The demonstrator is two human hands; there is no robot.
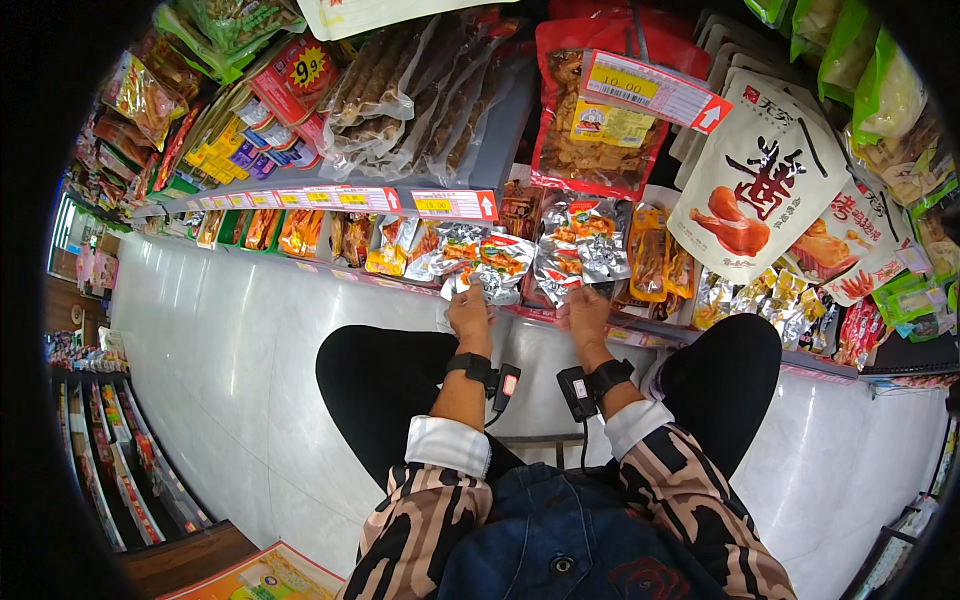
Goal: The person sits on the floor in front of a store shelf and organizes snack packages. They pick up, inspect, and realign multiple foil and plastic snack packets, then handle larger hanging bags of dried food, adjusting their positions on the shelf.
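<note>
My left hand (471, 313) pinches the lower edge of a silver foil snack packet (504, 262) with a food picture on it, at the front of the low shelf. Beside it on the right, my right hand (585, 316) closes its fingers at the bottom of another silver foil packet (559, 271). More silver packets (602, 244) lie just behind that one. Orange-brown vacuum packs (649, 259) sit in the bin to the right, and a yellow-and-silver packet (390, 244) lies to the left.
Above the packets runs a shelf edge with price tags (454, 205). A red bag of snacks (600, 150) and large white pouches (757, 187) hang overhead at the right. Clear bags of long brown food (420, 105) and cans (289, 75) stand on the upper shelf. Another rack (112, 465) stands at far left.
</note>
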